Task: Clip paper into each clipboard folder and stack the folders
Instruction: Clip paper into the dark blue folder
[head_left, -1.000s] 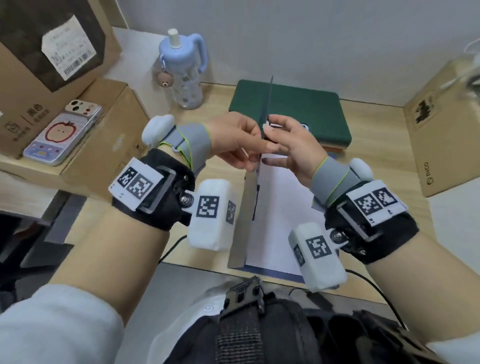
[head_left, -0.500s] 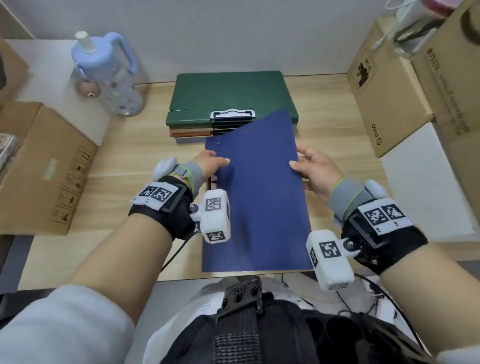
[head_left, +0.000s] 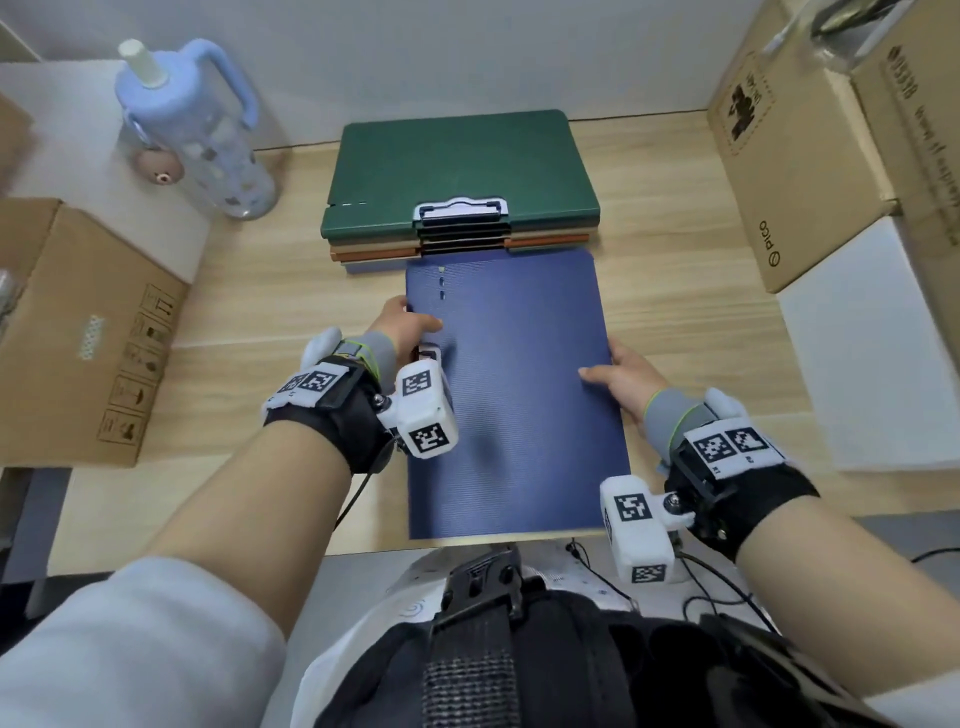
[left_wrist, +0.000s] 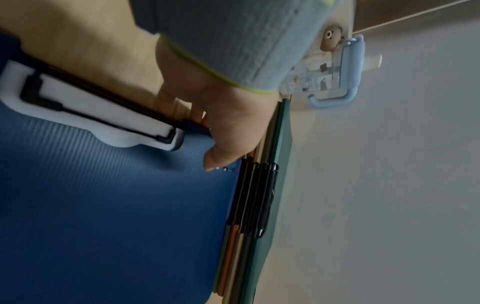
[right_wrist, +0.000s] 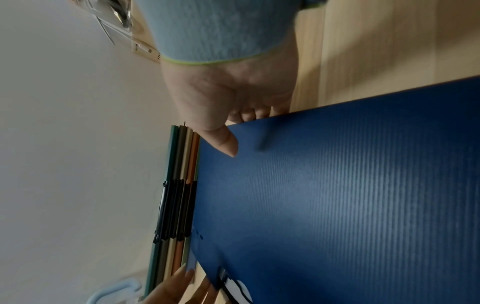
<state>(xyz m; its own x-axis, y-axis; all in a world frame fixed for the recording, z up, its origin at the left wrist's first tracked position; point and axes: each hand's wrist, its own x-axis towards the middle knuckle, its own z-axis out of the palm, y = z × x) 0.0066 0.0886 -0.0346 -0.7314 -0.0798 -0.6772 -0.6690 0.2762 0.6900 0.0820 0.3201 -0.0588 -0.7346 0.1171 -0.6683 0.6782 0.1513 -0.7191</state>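
Observation:
A closed blue clipboard folder (head_left: 519, 415) lies lengthwise on the wooden table (head_left: 691, 312), its far edge at the front of the stack. My left hand (head_left: 415, 325) grips its left edge, thumb on the cover and fingers underneath, near the white clip (left_wrist: 98, 115). My right hand (head_left: 602, 366) grips the right edge the same way, with its thumb (right_wrist: 226, 144) on top. Behind it sits a stack of folders (head_left: 462, 166), green on top, with tan and orange ones below and their black clips facing me. No loose paper is visible.
A pale blue water bottle (head_left: 197, 130) stands at the back left. A cardboard box (head_left: 78, 338) is on the left; more cardboard boxes (head_left: 789, 171) and a white block (head_left: 872, 338) are on the right. The table's front edge runs just under the folder's near end.
The blue cover, upright a second ago with white paper showing, is now closed and flat. Both hands have moved from its top edge to its sides.

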